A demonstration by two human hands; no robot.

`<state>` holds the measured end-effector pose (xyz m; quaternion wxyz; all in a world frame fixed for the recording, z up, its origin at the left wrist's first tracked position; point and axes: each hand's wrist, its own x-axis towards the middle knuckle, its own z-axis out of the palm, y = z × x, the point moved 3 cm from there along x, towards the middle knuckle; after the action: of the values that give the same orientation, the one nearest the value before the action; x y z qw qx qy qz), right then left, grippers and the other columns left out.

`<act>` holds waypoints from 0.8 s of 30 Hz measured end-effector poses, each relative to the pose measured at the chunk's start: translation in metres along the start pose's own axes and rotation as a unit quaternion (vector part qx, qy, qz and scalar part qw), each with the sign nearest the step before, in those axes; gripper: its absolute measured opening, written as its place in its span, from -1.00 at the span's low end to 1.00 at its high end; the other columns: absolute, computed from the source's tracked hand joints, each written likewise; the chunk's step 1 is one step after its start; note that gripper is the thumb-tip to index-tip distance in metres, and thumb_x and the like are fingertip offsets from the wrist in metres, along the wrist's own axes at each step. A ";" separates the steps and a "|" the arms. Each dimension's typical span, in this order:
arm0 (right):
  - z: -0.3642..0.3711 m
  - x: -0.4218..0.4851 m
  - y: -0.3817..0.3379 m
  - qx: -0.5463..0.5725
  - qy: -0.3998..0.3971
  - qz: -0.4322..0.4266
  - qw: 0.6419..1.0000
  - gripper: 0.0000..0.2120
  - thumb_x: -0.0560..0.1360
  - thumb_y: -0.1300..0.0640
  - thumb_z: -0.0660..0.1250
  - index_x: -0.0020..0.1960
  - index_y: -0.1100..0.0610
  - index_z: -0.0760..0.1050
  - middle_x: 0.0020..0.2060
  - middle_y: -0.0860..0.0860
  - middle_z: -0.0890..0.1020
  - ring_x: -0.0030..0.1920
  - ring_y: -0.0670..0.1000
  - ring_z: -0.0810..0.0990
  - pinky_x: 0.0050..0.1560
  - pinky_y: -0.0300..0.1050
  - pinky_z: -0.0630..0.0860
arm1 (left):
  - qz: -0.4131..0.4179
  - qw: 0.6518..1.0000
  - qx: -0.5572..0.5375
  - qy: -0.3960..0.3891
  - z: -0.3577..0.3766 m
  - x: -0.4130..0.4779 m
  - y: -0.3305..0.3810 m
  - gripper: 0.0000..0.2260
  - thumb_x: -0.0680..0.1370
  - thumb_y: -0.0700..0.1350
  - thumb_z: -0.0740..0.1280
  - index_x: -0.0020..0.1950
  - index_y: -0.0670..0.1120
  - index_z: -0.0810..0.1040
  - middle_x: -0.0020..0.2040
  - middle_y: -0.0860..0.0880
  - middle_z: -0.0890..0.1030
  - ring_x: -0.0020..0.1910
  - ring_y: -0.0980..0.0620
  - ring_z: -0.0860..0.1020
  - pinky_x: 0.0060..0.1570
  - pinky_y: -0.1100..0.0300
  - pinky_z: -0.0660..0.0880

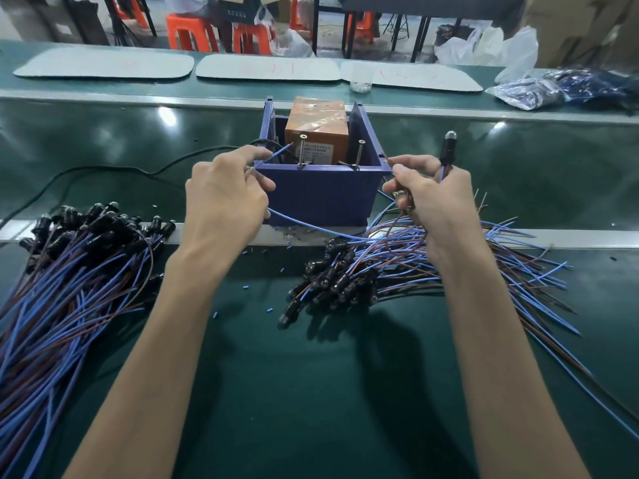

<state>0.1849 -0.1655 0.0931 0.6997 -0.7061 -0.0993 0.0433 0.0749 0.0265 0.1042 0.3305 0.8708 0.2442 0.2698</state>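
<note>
Writing: white label on front of orange block (pixel 316 133), print too small to read. Faint red marks on white pads (pixel 103 65) at far edge, illegible.

Pinched between thumb and fingers of left hand (pixel 224 198): blue wire (pixel 311 226), bare tip pointing up-right over rim of blue box (pixel 321 191), toward left screw (pixel 303 150). Slack looping down in front of box and off to the right.

Gripped in right hand (pixel 435 202): black lamp holder (pixel 448 146), upright, clear dome on top. Also pinched at thumb and forefinger: brown wire end (pixel 390 160), just beside box's right corner. Probably both leads of the one lamp, but junction hidden behind fingers.

Inside box: orange block, plus second upright screw (pixel 359 152).

On bench (pixel 311 392): left pile of wired lamps (pixel 69 264); right pile (pixel 345 281) beneath right wrist; black cable (pixel 103 169) leading to box; blue insulation offcuts (pixel 269 310) scattered between piles.
</note>
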 end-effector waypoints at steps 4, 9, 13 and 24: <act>0.001 0.003 0.005 -0.011 0.008 0.024 1.000 -0.79 0.54 0.30 0.23 -0.12 0.10 0.60 -0.49 -0.09 0.61 -0.56 -0.17 0.41 -0.52 -0.41 0.30 | -0.005 1.000 -0.016 -0.011 0.000 0.002 -0.002 -0.60 0.55 -0.31 0.13 0.24 0.02 0.57 -0.22 0.14 0.64 -0.48 0.19 0.59 -0.46 0.56 0.34; 0.001 0.003 0.007 -0.018 0.008 0.031 0.999 -0.79 0.53 0.30 0.22 -0.10 0.10 0.61 -0.47 -0.09 0.62 -0.55 -0.18 0.42 -0.54 -0.41 0.29 | -0.010 0.999 -0.035 -0.017 0.001 0.004 -0.006 -0.61 0.56 -0.31 0.14 0.22 0.03 0.58 -0.21 0.15 0.64 -0.46 0.19 0.59 -0.43 0.55 0.36; 0.001 0.004 0.007 -0.021 0.008 0.032 0.999 -0.79 0.53 0.30 0.22 -0.11 0.09 0.60 -0.48 -0.10 0.62 -0.54 -0.19 0.42 -0.54 -0.41 0.29 | -0.012 0.999 -0.037 -0.019 0.001 0.004 -0.007 -0.61 0.57 -0.32 0.13 0.23 0.02 0.58 -0.21 0.14 0.64 -0.45 0.20 0.59 -0.47 0.54 0.33; 0.004 0.004 0.007 -0.020 -0.008 0.038 0.999 -0.75 0.54 0.34 0.18 -0.06 0.11 0.59 -0.30 -0.03 0.67 -0.53 -0.19 0.49 -0.54 -0.45 0.31 | 0.000 0.999 -0.042 -0.030 0.010 0.004 -0.004 -0.67 0.59 -0.26 0.18 0.31 -0.05 0.54 -0.15 0.06 0.67 -0.35 0.13 0.64 -0.07 0.23 0.54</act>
<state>0.1889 -0.1612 0.0861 0.6825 -0.7229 -0.0788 0.0735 0.0827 0.0272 0.0959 0.3735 0.8641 0.2226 0.2536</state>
